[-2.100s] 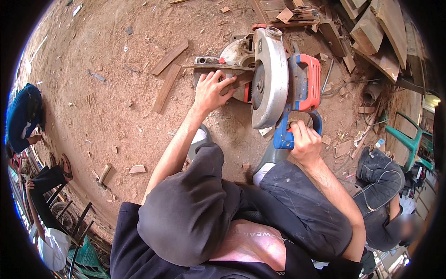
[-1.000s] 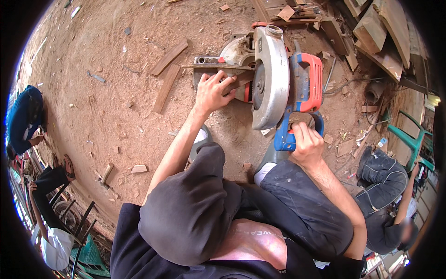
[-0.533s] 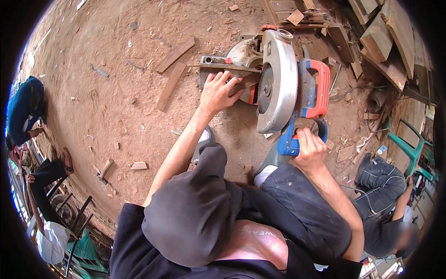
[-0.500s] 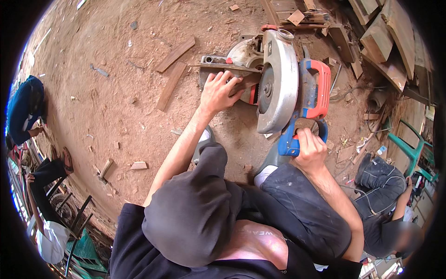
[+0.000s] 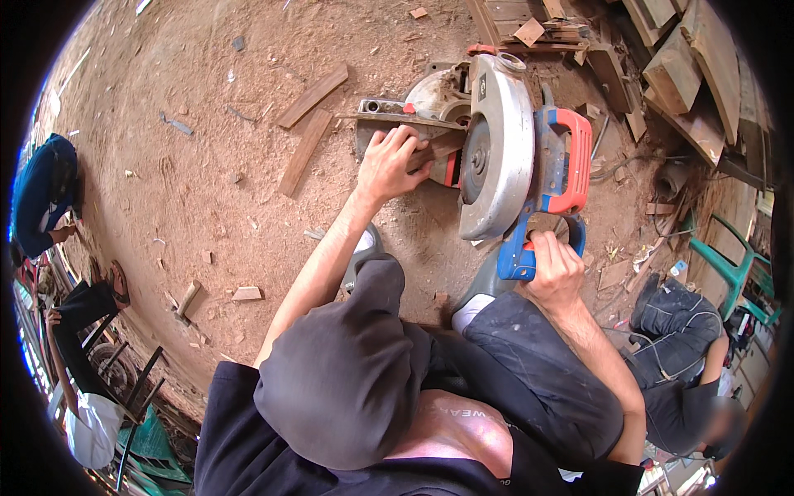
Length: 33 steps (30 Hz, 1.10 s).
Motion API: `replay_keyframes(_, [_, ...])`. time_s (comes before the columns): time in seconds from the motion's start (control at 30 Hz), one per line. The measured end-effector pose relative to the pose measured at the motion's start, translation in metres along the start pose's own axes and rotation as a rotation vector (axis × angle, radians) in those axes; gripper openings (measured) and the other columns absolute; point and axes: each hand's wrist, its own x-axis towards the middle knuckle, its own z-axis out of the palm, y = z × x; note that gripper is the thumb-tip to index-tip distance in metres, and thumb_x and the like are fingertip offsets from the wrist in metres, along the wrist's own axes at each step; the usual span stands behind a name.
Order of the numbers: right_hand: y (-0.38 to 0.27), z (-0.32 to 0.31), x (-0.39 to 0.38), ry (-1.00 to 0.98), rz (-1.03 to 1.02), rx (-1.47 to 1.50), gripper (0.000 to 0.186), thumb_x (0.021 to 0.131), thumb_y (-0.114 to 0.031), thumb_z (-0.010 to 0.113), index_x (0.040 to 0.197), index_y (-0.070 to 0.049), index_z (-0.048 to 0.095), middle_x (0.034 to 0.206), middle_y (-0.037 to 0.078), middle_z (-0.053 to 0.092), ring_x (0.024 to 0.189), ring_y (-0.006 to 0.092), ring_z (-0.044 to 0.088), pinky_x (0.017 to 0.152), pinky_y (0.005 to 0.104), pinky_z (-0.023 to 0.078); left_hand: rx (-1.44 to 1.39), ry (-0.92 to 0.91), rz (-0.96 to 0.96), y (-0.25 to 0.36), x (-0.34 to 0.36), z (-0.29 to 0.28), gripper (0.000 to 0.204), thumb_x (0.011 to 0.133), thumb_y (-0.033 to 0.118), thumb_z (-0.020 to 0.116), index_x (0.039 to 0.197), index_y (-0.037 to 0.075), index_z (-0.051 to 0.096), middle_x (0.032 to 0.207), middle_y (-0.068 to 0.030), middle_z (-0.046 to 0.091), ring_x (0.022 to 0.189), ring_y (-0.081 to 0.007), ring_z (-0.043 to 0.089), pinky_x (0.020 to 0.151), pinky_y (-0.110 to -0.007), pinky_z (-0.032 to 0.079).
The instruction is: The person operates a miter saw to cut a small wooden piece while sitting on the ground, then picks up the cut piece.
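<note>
At the left rim, a person in a blue top (image 5: 40, 198) bends over, a hand lowered; below, a second person in a white top (image 5: 95, 434) and dark trousers is seen beside a green chair (image 5: 157, 450); inward, on reddish-brown ground (image 5: 223, 207), lie a hammer-like tool (image 5: 192, 296), a small wood block (image 5: 246, 294) and two brown wooden strips (image 5: 304, 155), the strips near one another and slanting.

At centre, the wearer's left hand (image 5: 392, 168) is closed over a dark wooden piece (image 5: 442, 145), fingers bent across its top and thumb along its near side; the piece lies on the base of a mitre saw (image 5: 504, 157), along the fence (image 5: 418, 121), its right end reaching toward the round blade (image 5: 477, 162); whether wood and blade touch cannot be told; the silver-grey guard (image 5: 514, 178) stands over the blade, with the red and blue motor housing (image 5: 571, 157) to its right; the right hand (image 5: 556, 269) is wrapped around the blue loop handle (image 5: 514, 258), nearest the wearer.

Farther right, stacked timber (image 5: 672, 78) fills the upper corner; below it, a co-worker in dark clothing (image 5: 682, 326) sits low, near a green plastic chair (image 5: 721, 269).
</note>
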Motion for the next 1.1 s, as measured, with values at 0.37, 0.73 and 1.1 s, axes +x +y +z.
replay_keyframes(0.37, [0.000,-0.008,0.003,-0.046,0.007,0.021,0.015,0.078,-0.006,0.064,0.093,-0.004,0.063,0.082,0.009,0.061,0.070,0.0256,0.066,0.063,0.0384,0.051,-0.045,0.060,0.011,-0.005,-0.003,0.005,0.040,0.072,0.027,0.092,0.105,0.013,0.073,0.100,-0.0062,0.061,0.097,-0.0271,0.064,0.085,-0.043,0.048])
replay_keyframes(0.73, [-0.001,0.004,-0.002,-0.021,0.021,0.020,0.010,0.083,-0.010,0.062,0.092,-0.005,0.064,0.082,0.008,0.060,0.070,0.0252,0.066,0.063,0.0383,0.051,-0.032,0.028,-0.017,-0.004,0.000,0.003,0.039,0.072,0.027,0.092,0.102,0.014,0.071,0.096,-0.0056,0.059,0.096,-0.0280,0.063,0.085,-0.044,0.048])
replay_keyframes(1.1, [0.000,0.013,-0.007,-0.021,0.021,-0.006,0.009,0.084,-0.011,0.061,0.092,-0.007,0.063,0.082,0.007,0.060,0.069,0.0248,0.066,0.062,0.0386,0.050,-0.018,0.037,-0.015,-0.005,0.001,0.003,0.040,0.071,0.029,0.093,0.100,0.014,0.070,0.097,-0.0064,0.059,0.092,-0.0294,0.063,0.084,-0.044,0.048])
